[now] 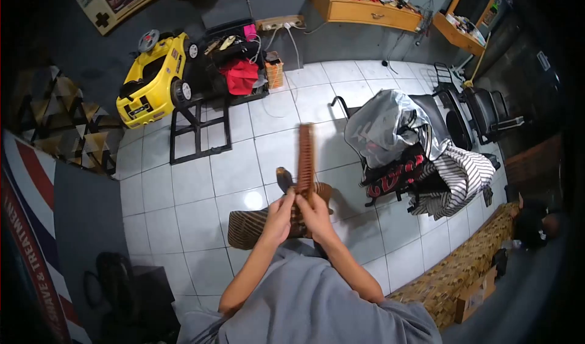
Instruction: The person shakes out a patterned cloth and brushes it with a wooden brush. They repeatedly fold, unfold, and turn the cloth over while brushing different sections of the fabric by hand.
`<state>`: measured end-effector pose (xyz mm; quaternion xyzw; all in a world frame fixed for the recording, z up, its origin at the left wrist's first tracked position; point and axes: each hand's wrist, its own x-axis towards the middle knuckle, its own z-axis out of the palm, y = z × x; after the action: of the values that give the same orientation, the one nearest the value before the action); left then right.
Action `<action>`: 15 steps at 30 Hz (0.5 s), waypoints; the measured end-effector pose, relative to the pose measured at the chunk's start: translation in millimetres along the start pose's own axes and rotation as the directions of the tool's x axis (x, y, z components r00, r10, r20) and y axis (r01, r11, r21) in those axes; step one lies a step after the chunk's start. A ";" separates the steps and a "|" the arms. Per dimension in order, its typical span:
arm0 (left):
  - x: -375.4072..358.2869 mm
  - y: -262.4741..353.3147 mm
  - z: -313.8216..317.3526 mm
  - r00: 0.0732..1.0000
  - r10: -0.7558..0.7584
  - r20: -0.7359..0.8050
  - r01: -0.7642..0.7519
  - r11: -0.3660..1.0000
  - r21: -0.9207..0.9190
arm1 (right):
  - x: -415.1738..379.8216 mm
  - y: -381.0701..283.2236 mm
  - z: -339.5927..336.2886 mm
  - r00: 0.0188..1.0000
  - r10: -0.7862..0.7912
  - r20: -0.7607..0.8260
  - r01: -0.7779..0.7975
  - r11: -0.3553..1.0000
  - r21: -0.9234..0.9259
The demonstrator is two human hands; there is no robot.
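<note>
1. Gripping a brown comb [306, 158] near its lower end, the right hand [315, 213] is closed around it in the head view, fingers bent and thumb laid along it.
2. Beside it, the left hand [279, 221] has its fingers curled with the tips brought up to the same end; blur hides whether they pinch the comb or merely rest against it.
3. Lying straight ahead of both hands, the comb points away from the body, its long axis running forward and its free end farthest out; the right hand is the nearer, the left just to the side.
4. It looks long, narrow and reddish brown, with a row of dark gaps between teeth along its length and a plain, blunt far end.
5. Just beyond the left fingertips shows a dark, rounded thing [284, 179]; striped brown cloth [247, 229] spreads below the hands, above the pale tiled floor [259, 155].
</note>
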<state>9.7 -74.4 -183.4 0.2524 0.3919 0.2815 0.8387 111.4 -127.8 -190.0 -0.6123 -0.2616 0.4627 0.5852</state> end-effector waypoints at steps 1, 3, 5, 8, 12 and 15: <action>0.2 2.6 2.5 1.000 0.016 -0.012 -0.016 1.000 -0.027 | -4.5 -7.6 2.1 0.992 -0.105 0.065 0.106 0.994 -0.018; -2.0 15.6 1.6 0.999 -0.048 -0.006 0.047 0.997 -0.069 | -9.0 -12.5 -10.4 0.970 -0.160 0.183 0.209 0.934 -0.289; 9.3 5.3 -20.3 0.990 -0.130 0.050 0.135 0.984 -0.114 | -13.1 -11.6 -14.3 0.934 -0.258 0.248 0.338 0.863 -0.374; 21.4 -9.5 -39.4 0.979 -0.174 0.102 0.188 0.972 -0.143 | -12.4 -12.8 -17.0 0.896 -0.334 0.294 0.429 0.821 -0.375; 20.5 3.3 -13.9 0.998 -0.053 0.030 0.055 0.994 -0.096 | -15.0 -18.6 -13.7 0.924 -0.297 0.239 0.368 0.857 -0.360; 22.2 18.3 1.5 0.988 0.129 0.081 -0.123 0.989 -0.076 | -9.5 -17.1 -8.5 0.903 -0.359 0.236 0.422 0.842 -0.337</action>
<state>17.8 -46.7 -182.2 0.2586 0.3286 0.3367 0.8437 118.5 -136.9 -172.1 -0.6075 -0.5128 0.3224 0.5138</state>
